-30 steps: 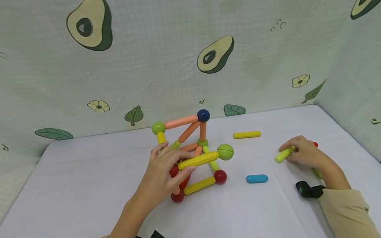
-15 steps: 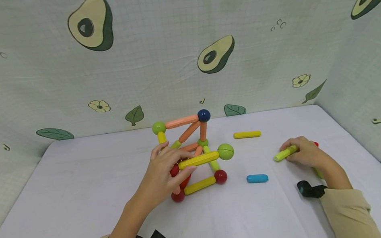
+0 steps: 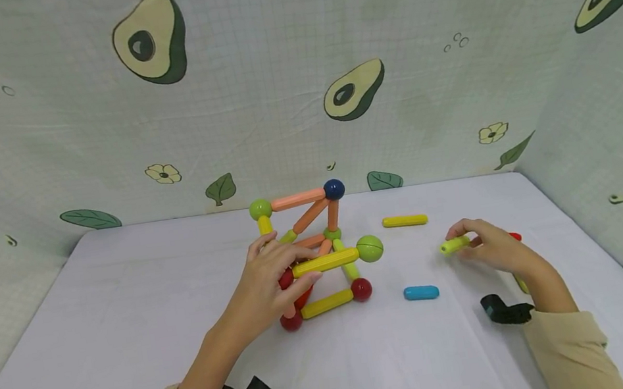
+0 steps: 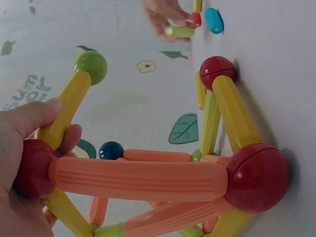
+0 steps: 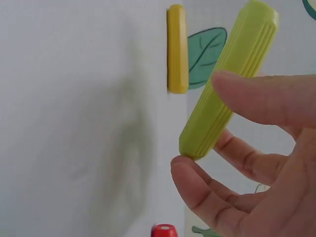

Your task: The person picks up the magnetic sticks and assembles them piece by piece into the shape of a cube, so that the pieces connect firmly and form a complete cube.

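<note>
My left hand [image 3: 264, 284] grips a corner of a frame built from magnetic sticks and balls. In the left wrist view the thumb and fingers pinch a yellow stick [image 4: 71, 101] beside a red ball [image 4: 33, 168] near the palm. That stick points rightward in the head view and ends in a green ball [image 3: 369, 248]. Salmon sticks [image 3: 297, 199] and a dark blue ball [image 3: 334, 189] form the frame's upper back. My right hand [image 3: 492, 247] holds a lime-green magnetic stick [image 5: 210, 116] between thumb and fingers, raised over the table with its shadow below.
Between the frame and my right hand lie a yellow stick [image 3: 405, 220] and a blue stick [image 3: 421, 293] on the white table [image 3: 97, 331]. A red piece [image 3: 515, 236] and another lime stick [image 3: 521, 283] show beside the right hand. A patterned cloth [image 3: 252, 110] hangs behind.
My right hand has risen a little and shifted left, carrying the lime-green magnetic stick with it. The left hand and the frame look unchanged.
</note>
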`<control>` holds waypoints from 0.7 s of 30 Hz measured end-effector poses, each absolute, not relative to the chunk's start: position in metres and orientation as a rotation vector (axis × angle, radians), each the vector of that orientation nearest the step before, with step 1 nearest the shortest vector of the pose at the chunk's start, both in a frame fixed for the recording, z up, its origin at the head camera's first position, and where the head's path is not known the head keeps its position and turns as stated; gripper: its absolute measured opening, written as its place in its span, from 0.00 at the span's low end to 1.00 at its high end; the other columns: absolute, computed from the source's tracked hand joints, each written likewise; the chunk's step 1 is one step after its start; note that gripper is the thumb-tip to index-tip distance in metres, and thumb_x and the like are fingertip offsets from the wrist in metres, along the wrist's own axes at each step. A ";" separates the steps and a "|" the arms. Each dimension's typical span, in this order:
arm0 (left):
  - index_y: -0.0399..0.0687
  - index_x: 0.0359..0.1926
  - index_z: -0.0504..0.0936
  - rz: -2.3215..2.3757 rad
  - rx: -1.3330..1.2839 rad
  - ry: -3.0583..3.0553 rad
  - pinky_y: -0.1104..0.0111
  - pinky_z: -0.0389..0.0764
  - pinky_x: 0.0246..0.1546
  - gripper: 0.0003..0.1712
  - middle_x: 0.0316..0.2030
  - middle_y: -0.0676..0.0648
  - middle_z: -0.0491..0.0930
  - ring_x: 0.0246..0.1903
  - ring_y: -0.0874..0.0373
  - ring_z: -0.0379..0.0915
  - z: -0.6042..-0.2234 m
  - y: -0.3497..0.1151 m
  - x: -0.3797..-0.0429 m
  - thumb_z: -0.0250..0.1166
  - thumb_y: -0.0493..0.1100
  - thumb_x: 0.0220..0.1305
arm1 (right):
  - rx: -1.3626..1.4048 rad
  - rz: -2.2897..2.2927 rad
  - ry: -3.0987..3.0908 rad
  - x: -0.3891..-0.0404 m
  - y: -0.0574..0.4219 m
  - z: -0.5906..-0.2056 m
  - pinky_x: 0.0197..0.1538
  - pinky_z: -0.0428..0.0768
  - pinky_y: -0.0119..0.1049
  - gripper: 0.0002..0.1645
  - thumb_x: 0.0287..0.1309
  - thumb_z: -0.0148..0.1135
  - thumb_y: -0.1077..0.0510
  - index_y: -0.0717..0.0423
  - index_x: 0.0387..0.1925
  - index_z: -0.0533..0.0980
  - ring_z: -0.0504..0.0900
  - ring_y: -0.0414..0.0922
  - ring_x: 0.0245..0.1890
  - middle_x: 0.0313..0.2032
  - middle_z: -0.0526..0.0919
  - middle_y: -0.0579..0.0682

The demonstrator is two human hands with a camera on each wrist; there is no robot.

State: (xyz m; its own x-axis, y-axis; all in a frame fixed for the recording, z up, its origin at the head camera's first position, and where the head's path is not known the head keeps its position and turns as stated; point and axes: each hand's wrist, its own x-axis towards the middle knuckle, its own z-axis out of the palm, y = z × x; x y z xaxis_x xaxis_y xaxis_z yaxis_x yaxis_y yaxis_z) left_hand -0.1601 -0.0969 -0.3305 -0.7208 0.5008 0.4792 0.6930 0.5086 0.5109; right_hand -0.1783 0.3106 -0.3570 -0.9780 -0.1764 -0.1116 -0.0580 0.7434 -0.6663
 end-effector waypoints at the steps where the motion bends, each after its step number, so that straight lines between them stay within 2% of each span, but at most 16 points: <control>1: 0.43 0.53 0.87 -1.021 -1.008 -2.483 0.38 0.61 0.72 0.14 0.49 0.49 0.89 0.55 0.47 0.81 -0.331 -0.097 -0.160 0.73 0.40 0.68 | -0.214 -1.068 2.761 -0.178 0.308 -0.356 0.59 0.76 0.63 0.16 0.67 0.62 0.72 0.68 0.55 0.75 0.72 0.68 0.58 0.59 0.76 0.71; 5: 0.43 0.53 0.87 -1.023 -1.011 -2.475 0.38 0.61 0.72 0.14 0.49 0.48 0.89 0.55 0.47 0.81 -0.332 -0.097 -0.160 0.74 0.40 0.68 | -0.315 -1.122 2.699 -0.174 0.295 -0.349 0.57 0.80 0.55 0.17 0.71 0.61 0.69 0.66 0.58 0.72 0.78 0.62 0.55 0.59 0.77 0.68; 8: 0.42 0.53 0.87 -1.027 -1.011 -2.474 0.38 0.60 0.73 0.15 0.48 0.48 0.89 0.55 0.47 0.82 -0.332 -0.096 -0.160 0.74 0.39 0.67 | -0.368 -1.161 2.665 -0.171 0.283 -0.345 0.54 0.82 0.45 0.18 0.73 0.61 0.68 0.65 0.60 0.70 0.81 0.57 0.51 0.60 0.76 0.68; 13: 0.40 0.53 0.87 -1.037 -1.013 -2.482 0.39 0.58 0.75 0.16 0.49 0.47 0.89 0.57 0.45 0.81 -0.332 -0.096 -0.160 0.74 0.40 0.67 | -0.468 -1.230 2.623 -0.166 0.263 -0.341 0.48 0.83 0.29 0.19 0.74 0.60 0.68 0.66 0.61 0.67 0.83 0.54 0.48 0.56 0.78 0.62; 16: 0.41 0.53 0.87 -1.035 -1.015 -2.487 0.39 0.58 0.75 0.16 0.50 0.47 0.89 0.58 0.44 0.81 -0.331 -0.096 -0.161 0.74 0.41 0.68 | -0.532 -1.268 2.587 -0.163 0.249 -0.339 0.49 0.83 0.29 0.20 0.74 0.60 0.67 0.67 0.62 0.66 0.84 0.54 0.48 0.54 0.81 0.61; 21: 0.41 0.53 0.87 -1.027 -1.012 -2.494 0.39 0.57 0.75 0.15 0.51 0.46 0.89 0.60 0.43 0.80 -0.331 -0.096 -0.160 0.73 0.41 0.68 | -0.617 -1.343 2.495 -0.162 0.227 -0.341 0.54 0.87 0.41 0.20 0.75 0.59 0.67 0.67 0.62 0.64 0.86 0.57 0.50 0.53 0.85 0.62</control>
